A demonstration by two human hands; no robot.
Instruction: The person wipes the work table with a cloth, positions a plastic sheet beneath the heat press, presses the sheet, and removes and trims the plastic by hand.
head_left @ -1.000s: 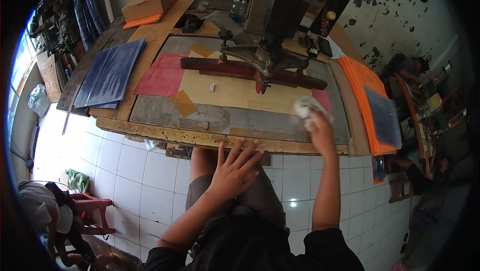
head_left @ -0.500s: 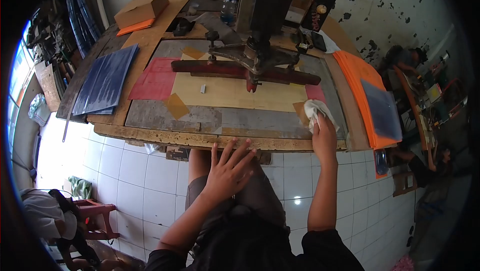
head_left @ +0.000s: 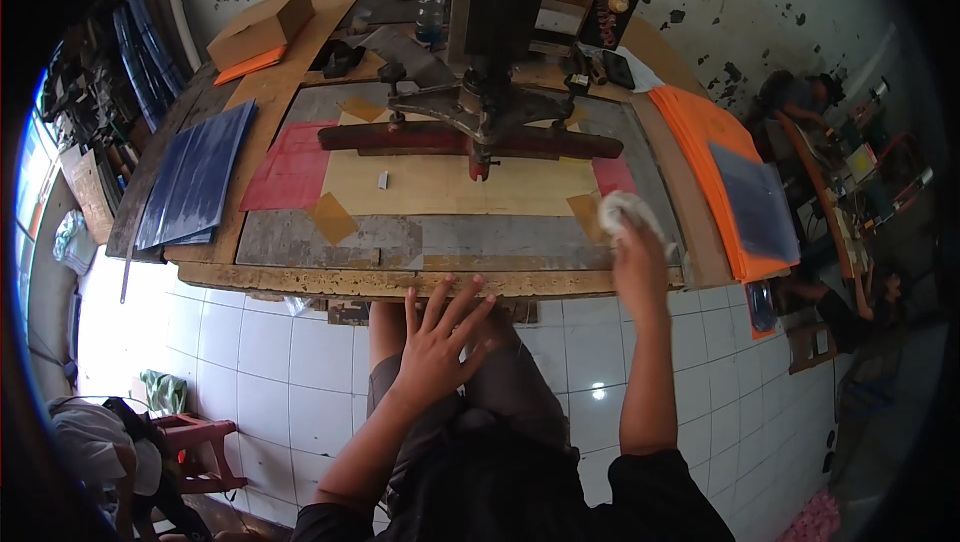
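Observation:
My right hand (head_left: 640,257) is closed around a white cloth (head_left: 628,214) at the right end of the grey work surface (head_left: 480,244). The hand and cloth are slightly blurred. My left hand (head_left: 440,332) has its fingers spread, fingertips at the worn wooden front edge (head_left: 400,284) of the table. In front of me a yellow sheet (head_left: 420,187) lies flat, with a pink-red sheet (head_left: 285,170) at its left and brown tape squares (head_left: 331,220) at its corners. A small white piece (head_left: 383,181) sits on the yellow sheet. Above spans a dark red metal press bar (head_left: 420,140).
Blue clear plastic sheets (head_left: 198,177) lie at left, near a cardboard box (head_left: 262,27). Orange sheets (head_left: 700,157) with a clear plastic sheet (head_left: 755,207) are at right. A bottle (head_left: 432,2) stands behind. Other people sit at lower left (head_left: 105,452) and far right (head_left: 800,97).
The view has shifted slightly, so the table appears a little further left. My right hand has moved a little with the cloth. My left hand stays spread at the front edge.

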